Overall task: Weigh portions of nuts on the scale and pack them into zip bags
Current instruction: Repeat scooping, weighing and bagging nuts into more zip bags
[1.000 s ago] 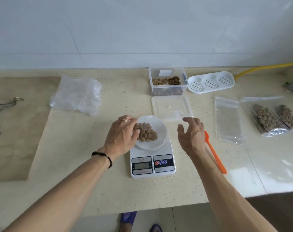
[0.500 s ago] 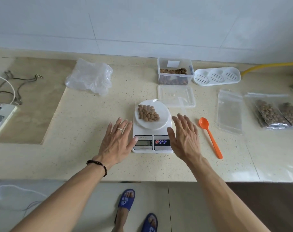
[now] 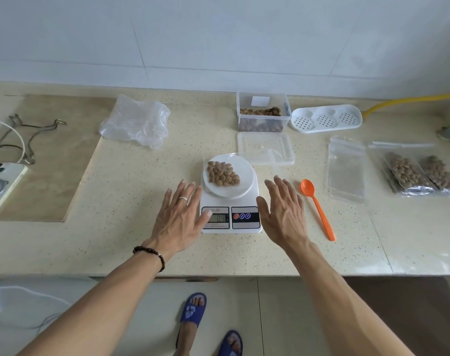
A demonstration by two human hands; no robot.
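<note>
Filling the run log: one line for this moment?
left hand: open beside scale | right hand: open beside scale | nuts: on plate

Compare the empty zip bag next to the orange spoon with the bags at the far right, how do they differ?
The empty zip bag lies flat and see-through; the filled bags bulge with brown nuts. The empty bag lies alone and square to the counter edge, while the filled bags overlap and lie at an angle. All are clear plastic.
</note>
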